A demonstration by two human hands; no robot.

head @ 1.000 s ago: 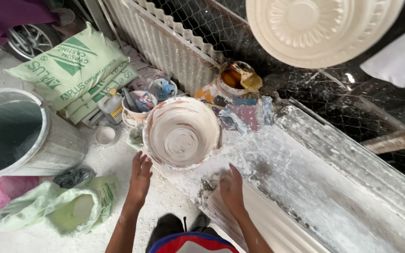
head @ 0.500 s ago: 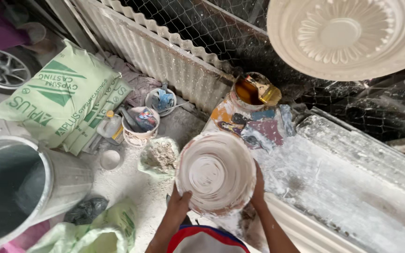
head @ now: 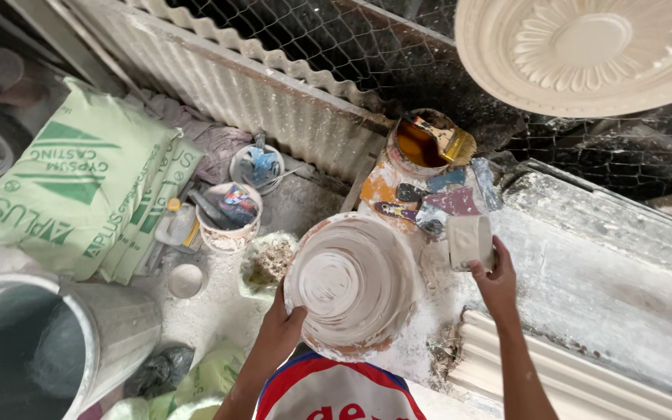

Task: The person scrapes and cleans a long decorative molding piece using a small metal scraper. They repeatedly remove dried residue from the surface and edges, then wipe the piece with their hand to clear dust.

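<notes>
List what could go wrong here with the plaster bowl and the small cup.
1. The left hand alone grips the rim of the wide plaster bowl; it could tip and spill, judging by the one-sided hold.
2. The right hand holds the small white cup close to the scrapers and the open tin with a brush; a careless swing might knock them off the bench.

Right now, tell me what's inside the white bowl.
The bowl, gripped at its rim by the left hand, holds smeared white plaster in swirled rings. Nothing else shows inside; what lies under the bowl is hidden.
</notes>
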